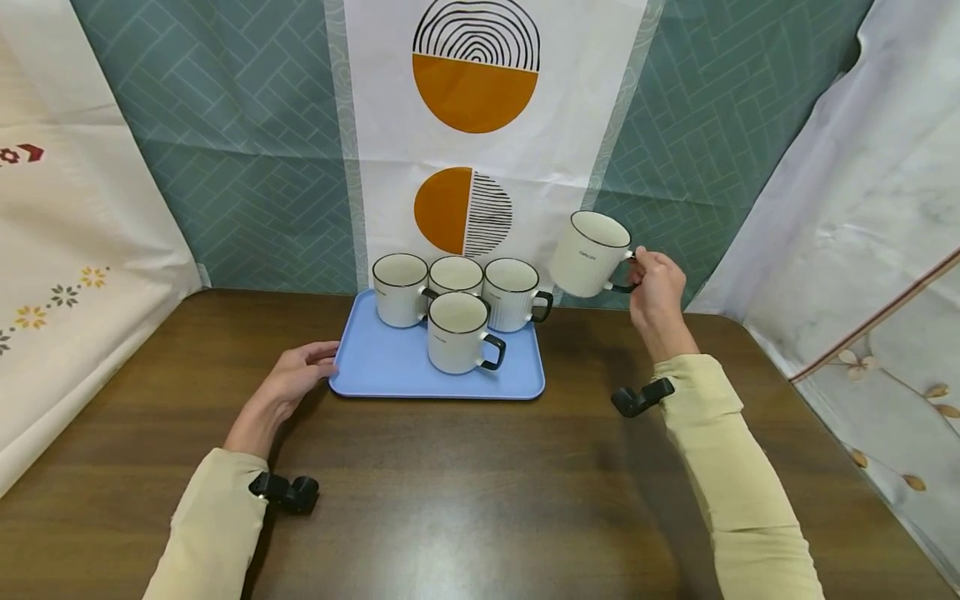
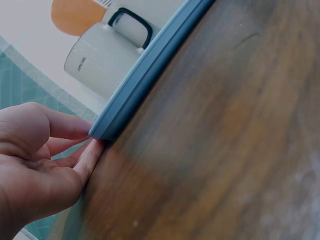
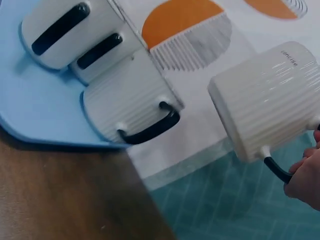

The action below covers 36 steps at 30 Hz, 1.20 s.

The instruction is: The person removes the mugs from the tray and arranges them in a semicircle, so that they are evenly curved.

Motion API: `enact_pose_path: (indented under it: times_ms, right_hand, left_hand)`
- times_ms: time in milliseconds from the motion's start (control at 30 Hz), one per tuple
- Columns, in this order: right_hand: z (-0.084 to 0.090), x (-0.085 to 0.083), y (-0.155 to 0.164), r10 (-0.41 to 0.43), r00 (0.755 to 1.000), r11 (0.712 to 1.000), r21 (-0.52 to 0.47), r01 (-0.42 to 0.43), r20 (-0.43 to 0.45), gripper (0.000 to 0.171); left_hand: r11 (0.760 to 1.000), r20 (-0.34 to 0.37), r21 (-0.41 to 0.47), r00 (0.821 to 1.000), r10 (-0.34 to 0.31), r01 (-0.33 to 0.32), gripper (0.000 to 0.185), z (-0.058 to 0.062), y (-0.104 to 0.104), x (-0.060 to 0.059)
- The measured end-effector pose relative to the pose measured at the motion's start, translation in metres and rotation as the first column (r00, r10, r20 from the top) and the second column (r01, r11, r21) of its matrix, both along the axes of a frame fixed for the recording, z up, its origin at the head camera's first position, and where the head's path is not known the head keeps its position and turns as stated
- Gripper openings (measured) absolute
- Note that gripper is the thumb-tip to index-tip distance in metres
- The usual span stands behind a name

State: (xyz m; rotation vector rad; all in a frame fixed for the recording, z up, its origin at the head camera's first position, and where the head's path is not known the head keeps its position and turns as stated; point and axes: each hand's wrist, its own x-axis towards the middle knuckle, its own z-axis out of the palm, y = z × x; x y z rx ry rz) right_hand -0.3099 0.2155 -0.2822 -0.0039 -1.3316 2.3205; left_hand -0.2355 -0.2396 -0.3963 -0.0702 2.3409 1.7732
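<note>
Right hand (image 1: 656,287) grip pinches raised mug (image 1: 588,254) handle, mug right of tray (image 1: 375,367); left hand (image 1: 296,379) fingers relaxed, touching tray's left edge.

Two bare hands, no gloves, rings or watches in view: left hand (image 1: 296,379), right hand (image 1: 657,287). Long sleeves in pale beige-yellow, soft knit-looking cloth, snug along both forearms and ending at the wrists: left sleeve (image 1: 210,529), right sleeve (image 1: 731,475). Small black wrist camera (image 1: 287,492) fixed under the left cuff, rounded and matte. Second black camera (image 1: 641,397) clipped at the right cuff, blocky, jutting sideways. No cables or markings visible.
</note>
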Motion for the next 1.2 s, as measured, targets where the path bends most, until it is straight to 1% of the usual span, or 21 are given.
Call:
enact_pose_path:
  times_ms: [200, 400, 500, 567, 633, 733, 800, 1033, 1133, 1200]
  right_hand:
    - [-0.026, -0.011, 0.007, -0.051, 0.995, 0.998, -0.025, 0.054, 0.084, 0.044]
    - [-0.053, -0.02, 0.012, -0.133, 0.977, 0.99, -0.026, 0.14, 0.166, 0.041]
    - [-0.064, -0.026, 0.011, -0.143, 0.969, 0.988, -0.031, 0.152, 0.204, 0.035]
    - [-0.072, -0.029, 0.009, -0.135, 0.963, 0.989, -0.022, 0.144, 0.232, 0.032]
    - [-0.078, -0.032, 0.008, -0.134, 0.959, 0.991, 0.007, 0.137, 0.249, 0.028]
    - [-0.087, -0.034, 0.006, -0.154, 0.955, 0.988, 0.053, 0.146, 0.253, 0.026]
    - [-0.092, -0.035, 0.005, -0.157, 0.958, 0.987, 0.072, 0.144, 0.24, 0.026]
    - [-0.102, -0.041, 0.003, -0.105, 0.978, 0.994, 0.013, 0.104, 0.178, 0.036]
    - [-0.104, -0.041, 0.004, -0.085, 0.985, 0.996, 0.04, 0.08, 0.151, 0.039]
    - [-0.104, -0.041, 0.005, -0.063, 0.987, 0.996, 0.07, 0.053, 0.147, 0.041]
  left_hand:
    - [1.0, 0.0, 0.002, 1.0, -0.001, 0.001, 0.054, 0.001, 0.001, 0.001]
    - [1.0, -0.004, 0.005, 1.0, -0.016, 0.017, 0.054, 0.0, 0.003, 0.002]
    - [1.0, -0.014, 0.006, 1.0, -0.019, 0.02, 0.054, -0.001, 0.001, 0.001]
    - [1.0, -0.017, 0.003, 1.0, -0.018, 0.018, 0.054, -0.001, -0.001, 0.001]
    - [1.0, -0.02, 0.002, 1.0, -0.02, 0.02, 0.054, 0.0, -0.002, 0.001]
    - [1.0, -0.019, 0.003, 0.999, -0.026, 0.026, 0.054, 0.0, -0.002, 0.001]
    - [1.0, -0.022, 0.009, 0.999, -0.028, 0.028, 0.054, 0.0, -0.001, 0.001]
    - [1.0, -0.011, 0.002, 1.0, -0.026, 0.026, 0.055, 0.001, -0.002, 0.001]
    - [1.0, -0.009, 0.009, 1.0, -0.023, 0.023, 0.055, 0.0, -0.001, 0.001]
    - [1.0, -0.009, 0.012, 1.0, -0.019, 0.019, 0.055, 0.0, -0.001, 0.001]
